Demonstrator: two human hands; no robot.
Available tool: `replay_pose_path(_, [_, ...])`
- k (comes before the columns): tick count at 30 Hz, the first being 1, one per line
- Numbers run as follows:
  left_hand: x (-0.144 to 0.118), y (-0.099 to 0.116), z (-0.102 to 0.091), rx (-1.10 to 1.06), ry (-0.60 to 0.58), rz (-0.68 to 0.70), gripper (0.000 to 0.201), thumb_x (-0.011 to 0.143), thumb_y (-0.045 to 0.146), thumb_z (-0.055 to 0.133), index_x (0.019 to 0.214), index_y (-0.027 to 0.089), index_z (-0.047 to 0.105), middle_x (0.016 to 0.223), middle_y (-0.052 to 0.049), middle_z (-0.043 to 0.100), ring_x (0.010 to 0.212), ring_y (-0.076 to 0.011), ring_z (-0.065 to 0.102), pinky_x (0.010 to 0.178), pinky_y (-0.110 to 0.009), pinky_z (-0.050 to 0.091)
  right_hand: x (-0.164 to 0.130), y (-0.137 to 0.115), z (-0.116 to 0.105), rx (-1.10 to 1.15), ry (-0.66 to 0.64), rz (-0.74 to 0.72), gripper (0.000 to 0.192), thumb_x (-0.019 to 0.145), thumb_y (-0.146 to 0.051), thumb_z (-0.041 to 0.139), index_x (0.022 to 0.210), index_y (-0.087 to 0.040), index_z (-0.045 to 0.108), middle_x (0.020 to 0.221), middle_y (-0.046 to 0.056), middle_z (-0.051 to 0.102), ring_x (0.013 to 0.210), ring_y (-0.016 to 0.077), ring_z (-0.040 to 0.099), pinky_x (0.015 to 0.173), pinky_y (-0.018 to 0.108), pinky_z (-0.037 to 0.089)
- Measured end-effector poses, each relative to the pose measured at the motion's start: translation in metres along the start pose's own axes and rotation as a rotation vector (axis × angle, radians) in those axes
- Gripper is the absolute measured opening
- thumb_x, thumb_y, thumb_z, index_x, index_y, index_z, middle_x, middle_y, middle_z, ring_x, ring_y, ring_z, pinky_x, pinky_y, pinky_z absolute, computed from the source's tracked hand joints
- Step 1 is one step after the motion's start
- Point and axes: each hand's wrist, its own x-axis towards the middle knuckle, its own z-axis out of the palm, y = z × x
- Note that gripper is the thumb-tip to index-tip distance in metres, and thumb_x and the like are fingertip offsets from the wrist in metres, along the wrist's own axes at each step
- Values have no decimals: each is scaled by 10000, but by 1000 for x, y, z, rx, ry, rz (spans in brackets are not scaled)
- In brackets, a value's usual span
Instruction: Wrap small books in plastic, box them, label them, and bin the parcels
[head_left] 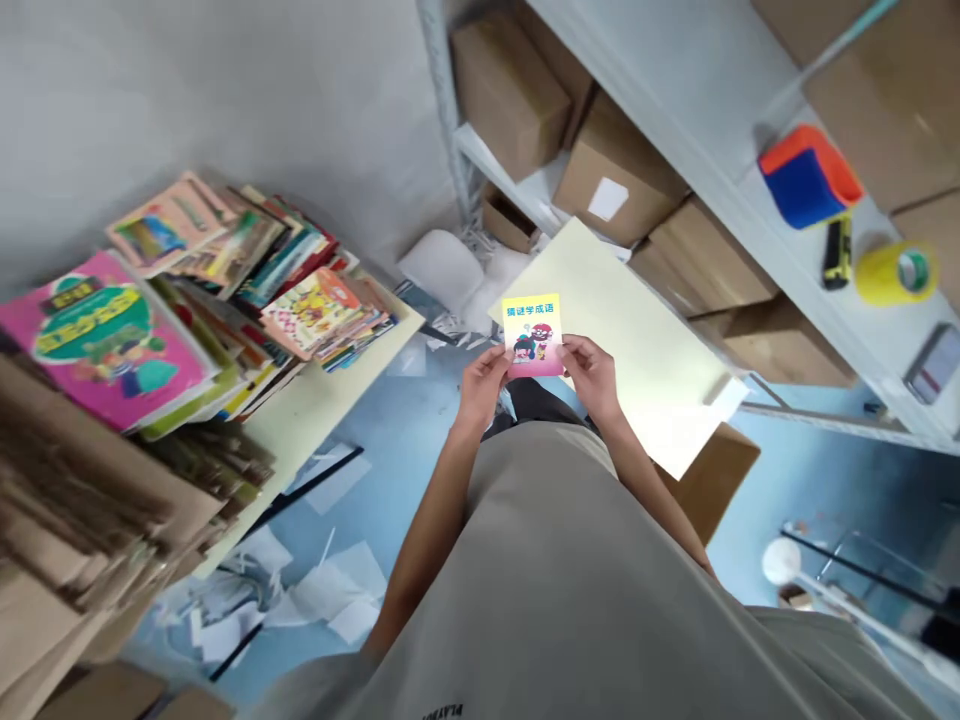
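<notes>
I hold a small yellow and pink booklet (532, 334) with cartoon figures and blue characters on its cover in front of my body. My left hand (484, 381) grips its lower left corner. My right hand (591, 372) grips its lower right edge. Behind the booklet lies a large pale yellow sheet (637, 340) resting on a cardboard box (712, 480). To my left a table (322, 400) carries piles of colourful children's books (247, 270), the nearest with a big pink cover (105, 340).
A white metal shelf (750, 220) on the right holds cardboard boxes (615, 170), a red and blue item (808, 178), a yellow tape roll (896, 272) and a phone (934, 362). Paper scraps (315, 590) litter the blue floor. Flattened cardboard (67, 540) is stacked at the lower left.
</notes>
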Motion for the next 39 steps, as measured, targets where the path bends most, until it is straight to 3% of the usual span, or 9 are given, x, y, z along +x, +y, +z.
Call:
replay_pose_path(4, [-15, -10, 44, 30, -60, -23, 591, 704, 650, 1055, 1050, 215, 854, 1042, -53, 869, 909, -195, 800, 825, -310, 639, -26, 12, -43, 62, 127, 45, 448, 975, -668, 832, 1148, -254, 839, 940, 28, 808, 796, 174, 685, 718, 328, 598])
replay_pose_path(10, [-19, -19, 110, 151, -136, 23, 584, 710, 662, 1050, 1046, 216, 877, 1063, -73, 894, 945, -230, 825, 847, -336, 661, -33, 31, -97, 152, 266, 33, 473, 993, -638, 823, 1235, -232, 805, 952, 43, 830, 818, 188, 730, 771, 356, 651])
replay_pose_path(16, [-8, -47, 176, 294, -155, 93, 587, 738, 651, 1043, 1086, 202, 896, 1064, -91, 900, 952, -224, 833, 843, -318, 665, -32, 37, -153, -281, 504, -142, 309, 1115, -412, 669, 1349, -269, 809, 1451, 154, 798, 1263, 316, 754, 967, 515, 713])
replay_pose_path(21, [-17, -76, 221, 411, -245, 287, 533, 857, 651, 984, 1130, 200, 915, 1161, -105, 914, 1070, -279, 870, 1030, -432, 715, -33, 36, -178, -314, 440, -142, 442, 1192, -553, 572, 1452, -264, 783, 1431, 148, 834, 1257, 310, 798, 975, 490, 734])
replay_pose_path(25, [-30, -91, 239, 606, -434, 471, 388, 1060, 577, 823, 1242, 246, 912, 1322, -112, 891, 1242, -295, 862, 1159, -476, 694, -37, 32, -183, -122, 454, -26, 599, 1110, -732, 664, 1482, -268, 734, 1333, 121, 864, 1176, 291, 842, 913, 424, 738])
replay_pose_path(30, [-22, -93, 246, 728, -621, 600, 326, 1126, 521, 751, 1243, 256, 898, 1350, -125, 875, 1255, -266, 850, 1141, -443, 696, -38, 31, -196, -42, 531, 69, 544, 1111, -779, 583, 1066, -259, 737, 940, 52, 815, 856, 233, 785, 812, 365, 662])
replay_pose_path(34, [9, -83, 241, 729, -522, 461, 538, 1049, 644, 815, 1411, 246, 821, 1497, -165, 804, 1322, -282, 805, 1125, -431, 683, -33, 28, -206, 49, 512, 89, 632, 1060, -863, 584, 872, -259, 604, 678, -48, 483, 621, 147, 467, 604, 293, 422])
replay_pose_path(36, [29, -73, 238, 681, -498, 289, 693, 968, 737, 861, 1434, 227, 799, 1510, -185, 795, 1331, -313, 799, 1117, -450, 681, -28, 25, -206, 130, 496, 90, 675, 1014, -907, 616, 818, -266, 536, 681, -68, 355, 619, 131, 339, 568, 290, 306])
replay_pose_path(39, [51, -55, 233, 595, -592, -14, 751, 899, 802, 882, 1315, 176, 844, 1296, -171, 874, 1181, -331, 848, 1032, -459, 703, -20, 20, -198, 184, 479, 111, 728, 953, -951, 659, 768, -281, 440, 696, -73, 285, 640, 127, 266, 564, 294, 232])
